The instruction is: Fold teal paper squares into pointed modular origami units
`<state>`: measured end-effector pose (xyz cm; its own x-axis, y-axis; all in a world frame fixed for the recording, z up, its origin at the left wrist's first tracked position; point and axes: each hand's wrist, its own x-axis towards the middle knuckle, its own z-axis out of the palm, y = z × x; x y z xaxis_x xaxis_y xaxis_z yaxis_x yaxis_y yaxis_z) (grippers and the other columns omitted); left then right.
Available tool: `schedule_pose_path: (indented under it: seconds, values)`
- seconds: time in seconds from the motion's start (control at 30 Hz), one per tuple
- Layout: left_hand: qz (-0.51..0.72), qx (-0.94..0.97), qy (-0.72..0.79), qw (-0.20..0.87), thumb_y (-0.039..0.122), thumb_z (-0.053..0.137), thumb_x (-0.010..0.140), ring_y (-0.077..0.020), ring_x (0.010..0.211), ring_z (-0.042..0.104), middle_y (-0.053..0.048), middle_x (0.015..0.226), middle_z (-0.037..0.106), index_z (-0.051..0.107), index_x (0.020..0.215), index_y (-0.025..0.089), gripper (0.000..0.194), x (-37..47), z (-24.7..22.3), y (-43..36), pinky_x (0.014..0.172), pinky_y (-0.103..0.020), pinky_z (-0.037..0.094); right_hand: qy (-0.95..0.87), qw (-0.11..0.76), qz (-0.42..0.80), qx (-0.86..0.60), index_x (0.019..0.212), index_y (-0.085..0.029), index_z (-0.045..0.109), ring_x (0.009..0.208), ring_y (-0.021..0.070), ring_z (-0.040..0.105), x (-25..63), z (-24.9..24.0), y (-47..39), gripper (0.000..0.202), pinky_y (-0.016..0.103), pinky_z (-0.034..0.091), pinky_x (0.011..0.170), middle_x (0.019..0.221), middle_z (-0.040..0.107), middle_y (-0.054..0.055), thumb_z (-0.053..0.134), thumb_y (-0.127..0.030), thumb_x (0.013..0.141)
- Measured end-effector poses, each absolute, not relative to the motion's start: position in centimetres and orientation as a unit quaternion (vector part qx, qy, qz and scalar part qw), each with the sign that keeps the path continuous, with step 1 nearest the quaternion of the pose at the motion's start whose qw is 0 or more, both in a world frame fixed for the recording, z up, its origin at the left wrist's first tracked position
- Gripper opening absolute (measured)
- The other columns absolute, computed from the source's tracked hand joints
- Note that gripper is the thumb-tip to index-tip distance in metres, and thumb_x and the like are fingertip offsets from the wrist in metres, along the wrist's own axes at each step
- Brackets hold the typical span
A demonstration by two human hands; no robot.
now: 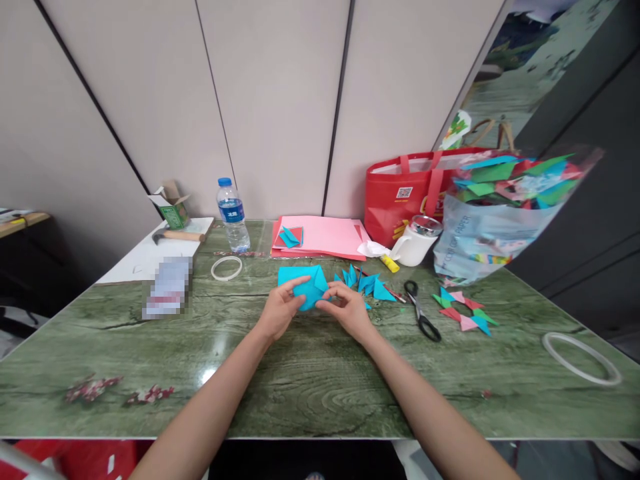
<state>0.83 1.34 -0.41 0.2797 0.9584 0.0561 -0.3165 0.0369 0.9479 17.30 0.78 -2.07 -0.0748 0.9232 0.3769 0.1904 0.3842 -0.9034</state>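
A sheet of bright blue paper (pixel 313 288) with a folded flap at its right corner is held just over the middle of the table. My left hand (pixel 281 308) is closed on its left part, index finger lying across the front and thumb at the lower edge. My right hand (pixel 349 308) pinches the right corner between thumb and fingers. Right behind that hand lie several folded blue paper pieces (pixel 373 285), with a thin pencil-like stick partly under them. Black-handled scissors (pixel 421 313) rest to the right of the pieces.
Pink and red paper sheets (pixel 325 233) lie behind my hands. A water bottle (pixel 233 217), a white tape ring (pixel 227 268) and a hammer (pixel 180 236) are leftward. Rightward stand a white mug (pixel 416 245), red bag (pixel 387 193), plastic paper bag (pixel 465 247) and multicoloured paper ring (pixel 450 312).
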Motion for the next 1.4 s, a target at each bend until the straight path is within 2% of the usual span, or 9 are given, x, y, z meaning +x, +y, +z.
schedule_pose_path:
  seconds: [0.13, 0.23, 0.37, 0.53, 0.67, 1.03, 1.4]
  values:
    - [0.491, 0.51, 0.345, 0.616, 0.026, 0.068, 0.064, -0.0127, 0.068, 0.055, -0.006, 0.086, 0.065, 0.06, 0.108, 0.016, 0.045, 1.1, -0.6, 1.2, 0.062, -0.023, 0.042, -0.583, 0.558, 0.387, -0.446, 0.069, -0.018, 0.054, 0.058, 0.0145, 0.055, 17.0, -3.0, 1.1, 0.031, 0.025, 0.045, 0.05, 0.065, 0.054, 0.0, 0.071, -0.041, 0.057]
    - [0.483, 0.527, 0.348, 0.606, 0.022, 0.071, 0.062, -0.0131, 0.074, 0.055, -0.005, 0.091, 0.065, 0.059, 0.108, 0.016, 0.048, 1.4, -0.6, 1.0, 0.069, -0.025, 0.042, -0.554, 0.569, 0.413, -0.446, 0.07, -0.019, 0.051, 0.052, 0.0141, 0.055, 16.8, -3.2, 1.0, 0.035, 0.025, 0.046, 0.047, 0.059, 0.053, -0.003, 0.072, -0.042, 0.055]
    - [0.482, 0.54, 0.351, 0.594, 0.019, 0.075, 0.054, -0.0153, 0.077, 0.057, -0.006, 0.094, 0.065, 0.059, 0.109, 0.016, 0.057, 1.6, -0.5, 1.0, 0.072, -0.028, 0.043, -0.554, 0.577, 0.391, -0.455, 0.072, -0.019, 0.054, 0.053, 0.0138, 0.054, 16.7, -2.8, 0.7, 0.032, 0.025, 0.047, 0.047, 0.062, 0.056, -0.001, 0.072, -0.041, 0.057]
    - [0.494, 0.544, 0.369, 0.57, 0.022, 0.073, 0.057, -0.0154, 0.074, 0.057, -0.006, 0.092, 0.065, 0.06, 0.107, 0.015, 0.052, 1.6, -0.9, 1.1, 0.07, -0.028, 0.044, -0.556, 0.578, 0.404, -0.439, 0.076, -0.019, 0.058, 0.055, 0.0134, 0.054, 16.7, -2.5, 0.6, 0.029, 0.026, 0.049, 0.047, 0.072, 0.057, 0.001, 0.071, -0.039, 0.058]
    - [0.507, 0.54, 0.37, 0.561, 0.025, 0.073, 0.058, -0.0171, 0.073, 0.058, -0.008, 0.09, 0.066, 0.058, 0.11, 0.013, 0.056, 1.5, -1.0, 1.1, 0.069, -0.03, 0.045, -0.576, 0.58, 0.406, -0.408, 0.078, -0.02, 0.06, 0.066, 0.0153, 0.057, 16.8, -2.2, 0.7, 0.027, 0.026, 0.049, 0.054, 0.078, 0.057, 0.002, 0.071, -0.034, 0.058]
    - [0.504, 0.532, 0.346, 0.586, 0.021, 0.073, 0.059, -0.0198, 0.086, 0.057, -0.008, 0.103, 0.063, 0.057, 0.111, 0.015, 0.055, 1.6, -0.9, 1.0, 0.076, -0.031, 0.044, -0.538, 0.585, 0.442, -0.415, 0.075, -0.018, 0.059, 0.058, 0.0129, 0.055, 16.8, -1.8, 0.6, 0.028, 0.026, 0.05, 0.05, 0.072, 0.059, 0.001, 0.072, -0.034, 0.056]
    - [0.506, 0.532, 0.354, 0.579, 0.021, 0.073, 0.059, -0.0178, 0.078, 0.057, -0.007, 0.091, 0.065, 0.057, 0.111, 0.014, 0.055, 1.7, -0.6, 0.8, 0.07, -0.029, 0.044, -0.546, 0.579, 0.435, -0.421, 0.076, -0.018, 0.058, 0.06, 0.013, 0.054, 16.7, -1.4, 0.4, 0.027, 0.025, 0.051, 0.05, 0.073, 0.057, 0.002, 0.07, -0.035, 0.059]
